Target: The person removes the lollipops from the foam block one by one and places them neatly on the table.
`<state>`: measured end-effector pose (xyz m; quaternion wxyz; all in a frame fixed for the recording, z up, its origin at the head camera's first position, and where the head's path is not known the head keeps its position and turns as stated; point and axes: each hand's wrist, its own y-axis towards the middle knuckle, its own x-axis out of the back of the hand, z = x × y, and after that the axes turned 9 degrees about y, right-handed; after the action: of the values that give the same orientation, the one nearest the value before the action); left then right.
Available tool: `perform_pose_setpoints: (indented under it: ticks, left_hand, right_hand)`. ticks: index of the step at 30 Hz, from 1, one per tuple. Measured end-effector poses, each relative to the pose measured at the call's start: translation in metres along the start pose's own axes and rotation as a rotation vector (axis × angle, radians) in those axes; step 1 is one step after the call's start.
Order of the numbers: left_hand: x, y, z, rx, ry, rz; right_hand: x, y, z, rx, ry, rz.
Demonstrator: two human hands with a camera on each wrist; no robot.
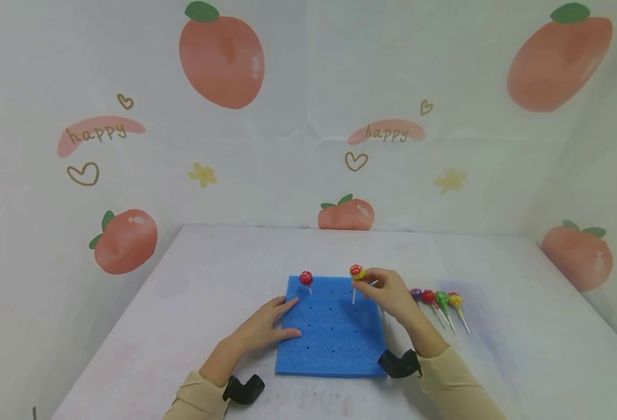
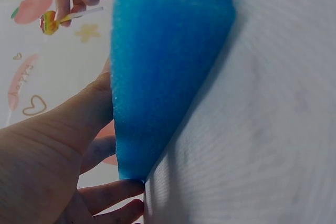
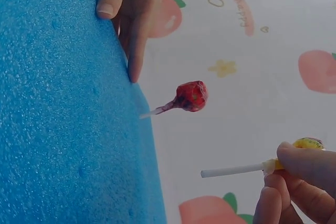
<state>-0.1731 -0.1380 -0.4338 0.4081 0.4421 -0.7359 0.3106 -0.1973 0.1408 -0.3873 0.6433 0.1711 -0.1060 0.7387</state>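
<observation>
A blue foam board (image 1: 319,341) with several small holes lies flat on the table. My left hand (image 1: 260,328) rests along its left edge, fingers extended, thumb and fingertips on the foam. At the far left corner a red-wrapped lollipop (image 1: 306,279) stands upright, its stick in the board. Between thumb and fingers my right hand (image 1: 390,293) pinches a yellow-and-red lollipop (image 1: 357,272) just below the candy. Its white stick (image 3: 231,171) points down, over the board's far right part, with the free end showing in the right wrist view.
Right of the board, a row of lollipops lies on the white table (image 1: 518,326): a purple one (image 1: 415,293), a red one (image 1: 428,296), a green one (image 1: 442,298) and a yellow one (image 1: 455,300). A printed white curtain (image 1: 287,169) hangs behind.
</observation>
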Motion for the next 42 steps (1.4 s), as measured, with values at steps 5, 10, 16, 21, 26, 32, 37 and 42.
perform_pose_setpoints:
  ticks: [5,10,16,21,26,32,37,42]
  left_hand:
    - [0.0,0.0,0.0,0.001,-0.01,0.0]
    - [0.0,0.0,0.0,0.006,-0.016,0.0]
    - [0.001,0.002,0.001,-0.002,-0.012,-0.004]
    - [0.002,0.003,0.001,-0.006,-0.01,-0.004]
    - [0.001,0.001,0.001,0.011,-0.014,0.009]
    - [-0.001,-0.002,0.002,0.008,-0.024,0.014]
    - [-0.001,0.0,0.003,0.0,-0.018,0.011]
    - [-0.002,0.001,0.003,0.013,-0.015,0.008]
  right_hand:
    - [0.002,0.001,-0.001,0.011,0.002,-0.009]
    - [0.004,0.001,0.0,0.017,0.002,-0.014]
    - [0.013,0.002,0.001,0.033,-0.008,-0.03]
    - [0.023,0.002,0.003,-0.009,-0.012,-0.055]
    - [0.034,-0.001,0.004,-0.035,-0.024,-0.066]
    - [0.047,-0.002,0.0,-0.047,-0.055,-0.1]
    - [0.057,-0.003,-0.001,-0.06,-0.074,-0.112]
    - [0.065,-0.004,-0.004,-0.071,-0.088,-0.107]
